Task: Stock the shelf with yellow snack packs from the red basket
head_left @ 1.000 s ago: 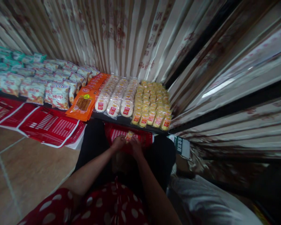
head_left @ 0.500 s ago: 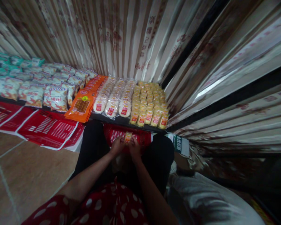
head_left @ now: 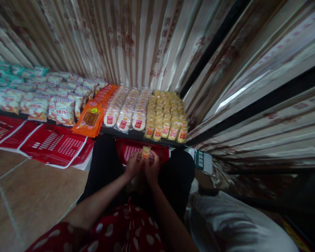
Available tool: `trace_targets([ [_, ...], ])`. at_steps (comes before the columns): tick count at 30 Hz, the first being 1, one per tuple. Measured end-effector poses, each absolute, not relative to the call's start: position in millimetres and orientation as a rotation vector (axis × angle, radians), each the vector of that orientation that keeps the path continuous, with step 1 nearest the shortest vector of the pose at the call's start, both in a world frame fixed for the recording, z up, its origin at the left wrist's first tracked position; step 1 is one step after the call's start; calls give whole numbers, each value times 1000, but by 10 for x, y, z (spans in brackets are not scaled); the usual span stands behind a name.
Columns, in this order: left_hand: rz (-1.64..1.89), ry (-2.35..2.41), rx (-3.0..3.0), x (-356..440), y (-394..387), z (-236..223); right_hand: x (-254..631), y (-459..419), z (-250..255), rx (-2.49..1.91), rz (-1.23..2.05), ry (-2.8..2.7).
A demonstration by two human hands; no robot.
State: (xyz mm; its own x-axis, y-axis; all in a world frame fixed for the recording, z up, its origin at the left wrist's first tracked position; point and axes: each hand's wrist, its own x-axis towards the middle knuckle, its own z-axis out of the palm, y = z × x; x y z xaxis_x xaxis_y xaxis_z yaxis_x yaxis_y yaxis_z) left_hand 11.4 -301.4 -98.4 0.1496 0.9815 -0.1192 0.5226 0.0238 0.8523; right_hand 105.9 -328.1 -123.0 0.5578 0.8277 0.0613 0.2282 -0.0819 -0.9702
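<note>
Between my knees, my left hand [head_left: 134,164] and my right hand [head_left: 152,165] together hold a small yellow snack packet [head_left: 146,152] with a red-and-orange label. Fingers of both hands close on its sides, one hand at each edge, and the packet stands roughly upright. Just beyond, on the dark shelf, similar yellow snack packets [head_left: 166,117] stand in several rows. To their left lie rows of round white crackers [head_left: 124,120] in clear wrappers.
Further left on the shelf [head_left: 136,135] are orange bags [head_left: 90,119], white chip bags [head_left: 61,110] and green bags [head_left: 18,70]. Red printed sheeting [head_left: 57,145] hangs below. A patterned curtain [head_left: 141,42] backs the shelf. A green-and-white box [head_left: 203,161] and a white sack [head_left: 241,224] lie right.
Both hands have shifted slightly to the right with the packet, which now faces upward more and shows more of its front above my fingers. The shelf goods have not moved.
</note>
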Motion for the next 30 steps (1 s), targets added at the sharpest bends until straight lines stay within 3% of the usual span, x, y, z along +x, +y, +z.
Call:
trace_targets([
  [30,903,1176,1736,697,-2869,-611,1431,-3229,-870,-1590,143,-830],
])
